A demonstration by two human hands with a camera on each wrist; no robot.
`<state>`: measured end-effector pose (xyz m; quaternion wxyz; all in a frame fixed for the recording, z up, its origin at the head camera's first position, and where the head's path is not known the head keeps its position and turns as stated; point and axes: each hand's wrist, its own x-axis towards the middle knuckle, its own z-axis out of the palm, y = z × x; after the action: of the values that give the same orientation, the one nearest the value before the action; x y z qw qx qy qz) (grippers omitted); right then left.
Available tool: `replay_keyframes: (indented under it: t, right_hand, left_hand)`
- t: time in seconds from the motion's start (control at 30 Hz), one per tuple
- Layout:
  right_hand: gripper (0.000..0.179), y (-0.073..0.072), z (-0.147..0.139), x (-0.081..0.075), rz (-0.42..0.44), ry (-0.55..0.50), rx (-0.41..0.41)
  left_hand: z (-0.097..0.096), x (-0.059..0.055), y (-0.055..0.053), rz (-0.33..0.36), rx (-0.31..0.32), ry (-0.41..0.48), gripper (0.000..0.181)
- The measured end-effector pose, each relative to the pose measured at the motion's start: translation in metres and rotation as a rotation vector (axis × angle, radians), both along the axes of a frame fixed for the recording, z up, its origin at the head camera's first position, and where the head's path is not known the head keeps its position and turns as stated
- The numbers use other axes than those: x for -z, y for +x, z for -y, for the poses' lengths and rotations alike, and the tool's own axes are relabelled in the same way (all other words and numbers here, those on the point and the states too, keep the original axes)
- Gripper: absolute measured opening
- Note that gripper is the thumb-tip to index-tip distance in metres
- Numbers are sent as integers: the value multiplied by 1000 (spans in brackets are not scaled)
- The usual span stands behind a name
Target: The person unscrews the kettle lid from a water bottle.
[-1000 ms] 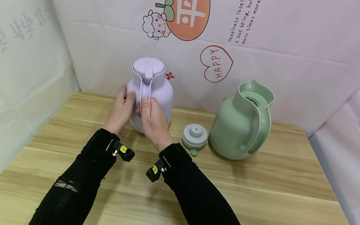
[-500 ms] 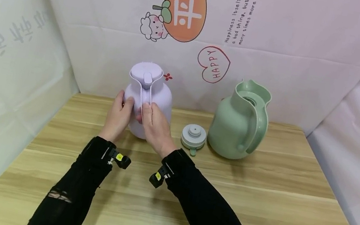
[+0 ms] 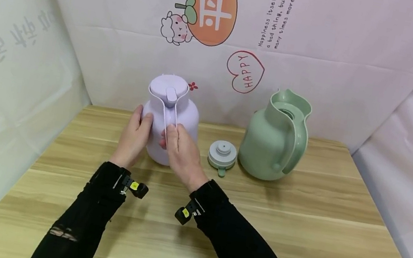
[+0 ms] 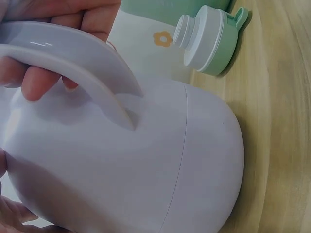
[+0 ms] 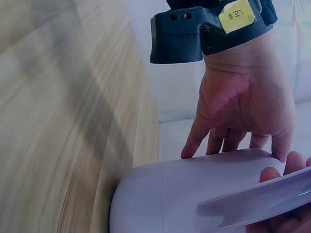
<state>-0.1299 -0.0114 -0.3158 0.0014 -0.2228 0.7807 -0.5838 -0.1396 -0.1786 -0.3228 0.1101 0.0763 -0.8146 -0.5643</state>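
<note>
A lilac thermos jug (image 3: 159, 148), lid on, stands upright at the back left of the wooden table, its handle facing me. My right hand (image 3: 185, 155) grips that handle (image 4: 92, 43), fingers passing through behind it and thumb on top. Against the jug's left side is my left hand (image 3: 133, 138), holding the body with fingers spread round the far side and thumb on the near side. In the right wrist view the left palm (image 5: 243, 97) is off the surface while the fingertips touch it. Most of the left hand lies outside the left wrist view.
Right of the lilac jug, a grey stopper (image 3: 223, 152) with a green tab sits on the table (image 3: 295, 237). Beside it stands a green thermos jug (image 3: 266, 144) with an uncovered mouth, handle turned right. Printed white cloth (image 3: 120, 54) rises right behind the table's back edge.
Both hands have brought the lilac jug a little nearer to me and slightly right, away from the back edge. The green jug and the stopper stay put.
</note>
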Motion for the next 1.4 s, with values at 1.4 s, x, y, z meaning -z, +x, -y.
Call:
replay_keyframes:
  t: [1.4]
  right_hand:
    - [41, 70, -57, 7, -93, -45, 43]
  left_hand:
    - [-30, 8, 63, -108, 94, -124, 73]
